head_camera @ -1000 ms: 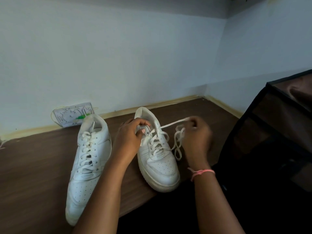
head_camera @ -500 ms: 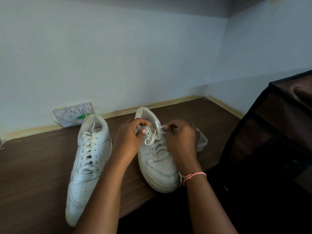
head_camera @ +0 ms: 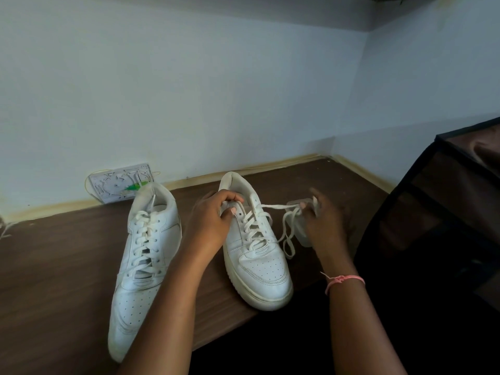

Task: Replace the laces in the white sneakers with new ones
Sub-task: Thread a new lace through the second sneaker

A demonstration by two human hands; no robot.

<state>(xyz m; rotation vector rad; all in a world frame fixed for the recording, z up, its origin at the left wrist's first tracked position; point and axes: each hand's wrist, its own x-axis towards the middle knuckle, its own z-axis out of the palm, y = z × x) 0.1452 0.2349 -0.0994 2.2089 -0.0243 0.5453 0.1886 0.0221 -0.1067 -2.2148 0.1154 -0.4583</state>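
Two white sneakers stand on the brown table (head_camera: 54, 266), toes toward me. The left sneaker (head_camera: 143, 266) is laced and untouched. My left hand (head_camera: 211, 220) grips the collar and upper eyelet edge of the right sneaker (head_camera: 257, 255). My right hand (head_camera: 324, 226) is to the right of that shoe and pinches its white lace (head_camera: 273, 206), pulled taut sideways from a top eyelet. The rest of the lace hangs in loops (head_camera: 288, 236) beside the shoe.
A clear plastic bag (head_camera: 303, 236) lies on the table under my right hand. A white patterned box (head_camera: 119, 182) with a green item leans on the wall behind the left sneaker. A dark fabric rack (head_camera: 446, 212) stands at the right, close to the table's front edge.
My right hand has moved away from the right sneaker's tongue to the right, drawing the lace out taut. The left hand has kept its grip on the shoe.
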